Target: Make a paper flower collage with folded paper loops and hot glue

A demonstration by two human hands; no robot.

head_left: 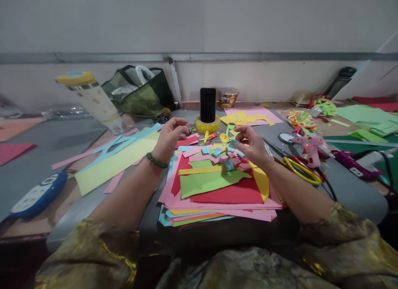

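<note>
We've got one small blue paper piece (233, 144) at the fingers of our right hand (243, 136), above the paper pile (228, 193) by the surface's (357, 197) near edge; pinched or merely touched, we can't tell! Our left hand (184, 129) has its fingers loosely parted, nothing visible between them. Toward the far edge: one phone (208, 105) on one yellow tape roll (207, 125), one cup (228, 98). Toward the right edge, one pink glue gun (312, 148).

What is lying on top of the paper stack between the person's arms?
On the paper stack lie red paper, a green piece, a yellow strip and small blue and pink pieces. The lower sheets show only edges; their middles are covered and cannot be seen.
</note>
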